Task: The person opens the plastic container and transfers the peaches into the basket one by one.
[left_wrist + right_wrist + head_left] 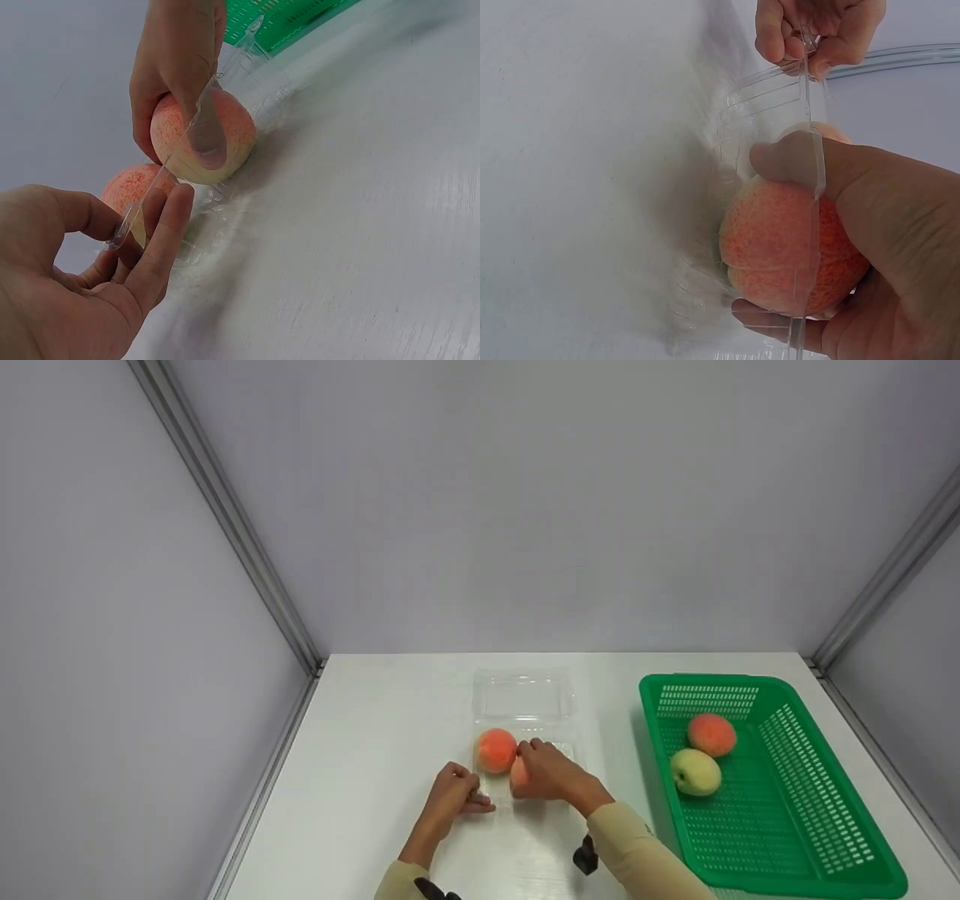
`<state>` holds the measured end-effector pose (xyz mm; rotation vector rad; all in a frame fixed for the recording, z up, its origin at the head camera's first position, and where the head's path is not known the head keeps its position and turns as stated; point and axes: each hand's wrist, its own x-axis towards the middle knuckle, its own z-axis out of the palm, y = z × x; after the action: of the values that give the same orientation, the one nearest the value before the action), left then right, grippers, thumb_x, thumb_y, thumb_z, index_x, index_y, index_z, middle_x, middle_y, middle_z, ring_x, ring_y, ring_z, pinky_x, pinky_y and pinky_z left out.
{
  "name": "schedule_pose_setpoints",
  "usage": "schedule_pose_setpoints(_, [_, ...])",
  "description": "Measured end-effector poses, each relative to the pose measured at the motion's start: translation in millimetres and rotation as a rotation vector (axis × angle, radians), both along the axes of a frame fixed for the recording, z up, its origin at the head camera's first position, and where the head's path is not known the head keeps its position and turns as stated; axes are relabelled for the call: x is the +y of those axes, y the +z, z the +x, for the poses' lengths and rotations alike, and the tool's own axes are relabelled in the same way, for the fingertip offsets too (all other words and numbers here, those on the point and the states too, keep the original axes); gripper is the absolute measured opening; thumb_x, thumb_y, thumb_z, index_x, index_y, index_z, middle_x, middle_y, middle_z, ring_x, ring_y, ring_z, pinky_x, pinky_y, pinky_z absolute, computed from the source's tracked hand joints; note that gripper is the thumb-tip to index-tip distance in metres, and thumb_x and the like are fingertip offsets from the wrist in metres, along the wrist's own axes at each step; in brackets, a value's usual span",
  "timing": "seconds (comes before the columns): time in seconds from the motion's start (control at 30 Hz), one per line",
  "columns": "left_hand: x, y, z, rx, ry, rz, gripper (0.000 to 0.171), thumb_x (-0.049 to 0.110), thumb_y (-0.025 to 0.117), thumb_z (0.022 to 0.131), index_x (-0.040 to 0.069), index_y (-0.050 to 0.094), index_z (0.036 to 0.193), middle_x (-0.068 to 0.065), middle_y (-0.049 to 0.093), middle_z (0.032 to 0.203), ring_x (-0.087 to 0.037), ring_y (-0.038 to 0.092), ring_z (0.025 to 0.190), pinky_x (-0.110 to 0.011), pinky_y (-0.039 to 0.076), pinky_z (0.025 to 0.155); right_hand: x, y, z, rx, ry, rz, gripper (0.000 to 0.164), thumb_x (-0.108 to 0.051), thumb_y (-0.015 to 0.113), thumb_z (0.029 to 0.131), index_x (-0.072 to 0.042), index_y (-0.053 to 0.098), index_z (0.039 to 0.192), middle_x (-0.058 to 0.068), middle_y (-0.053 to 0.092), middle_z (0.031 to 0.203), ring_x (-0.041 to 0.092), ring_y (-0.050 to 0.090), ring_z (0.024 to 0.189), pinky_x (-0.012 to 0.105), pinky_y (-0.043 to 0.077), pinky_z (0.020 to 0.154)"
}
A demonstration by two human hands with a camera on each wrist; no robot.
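Observation:
A clear plastic clamshell box [484, 720] lies on the white table, its lid [523, 697] folded back on the far side. One orange-pink peach [496, 750] sits in the left part of its tray. My right hand [551, 771] grips a second peach [780, 240] inside the tray, thumb on one side and fingers on the other; the box's thin front wall crosses in front of it in the right wrist view. At the tray's near left corner, my left hand [82, 277] pinches the plastic rim between thumb and fingers.
To the right stands a green slotted basket [757, 825] holding a reddish peach [712, 735] and a pale yellow one [696, 772], both toward its left side. Grey walls [555, 510] enclose the table at the back and sides.

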<state>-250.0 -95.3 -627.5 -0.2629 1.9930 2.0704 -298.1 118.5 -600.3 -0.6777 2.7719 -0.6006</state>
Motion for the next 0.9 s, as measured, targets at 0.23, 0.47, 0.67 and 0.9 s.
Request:
schedule_pose_setpoints(0.23, [-0.1,1.2,0.8,0.001,0.005,0.004,0.016,0.004,0.053,0.093,0.0,0.045,0.107,-0.016,0.067,0.088,-0.02,0.076,0.069,-0.039,0.07,0.073,0.2,1.0,-1.2,-0.011,-0.005,0.01,0.06,-0.027,0.08,0.085,0.001,0.06,0.133,0.017,0.064,0.122,0.034,0.063,0.111,0.052,0.059,0.104])
schedule_pose_setpoints(0.47, [-0.5,2.3,1.9,0.006,-0.004,0.004,0.016,0.004,0.053,0.093,0.002,0.045,0.106,-0.014,0.065,0.087,-0.02,0.076,0.069,-0.038,0.07,0.073,0.9,1.2,-2.2,-0.01,0.005,0.013,0.058,-0.028,0.08,0.083,0.0,0.061,0.131,0.016,0.064,0.121,0.032,0.062,0.109,0.052,0.06,0.101])
schedule_pose_setpoints(0.67, [-0.9,2.9,3.1,0.017,-0.02,0.011,0.015,0.006,0.053,0.094,0.002,0.046,0.107,-0.011,0.062,0.084,-0.02,0.076,0.069,-0.039,0.07,0.075,2.3,1.0,-2.3,0.029,0.024,0.013,0.055,-0.026,0.08,0.083,0.001,0.062,0.127,0.015,0.064,0.116,0.033,0.062,0.106,0.052,0.06,0.097])
schedule_pose_setpoints(0.9, [-1.2,1.5,3.0,0.023,-0.012,0.018,0.015,0.005,0.053,0.093,0.001,0.046,0.106,-0.01,0.062,0.083,-0.021,0.076,0.07,-0.04,0.07,0.074,2.8,4.2,-1.6,0.02,0.01,0.038,0.054,-0.026,0.08,0.084,0.0,0.061,0.128,0.014,0.064,0.115,0.03,0.06,0.103,0.05,0.06,0.096])
